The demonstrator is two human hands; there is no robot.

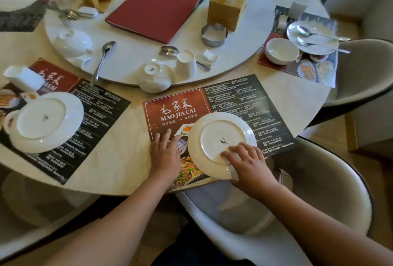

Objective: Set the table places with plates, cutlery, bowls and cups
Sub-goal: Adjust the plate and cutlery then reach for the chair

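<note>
The left hand (164, 153) is lying flat with fingers straight, pressing on the placemat (234, 95) near the counter (127, 159) edge. The right hand (247, 159) is gripping the near rim of the upside-down plate (212, 131), fingers curled over its base. The plate is sitting on the placemat, just right of the left hand. An inverted bowl (154, 78) is resting beyond the placemat.

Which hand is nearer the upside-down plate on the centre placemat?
Right. The right hand rests on the plate at its near side, fingers on its upturned base; the left hand lies flat on the placemat just left of its rim.
</note>
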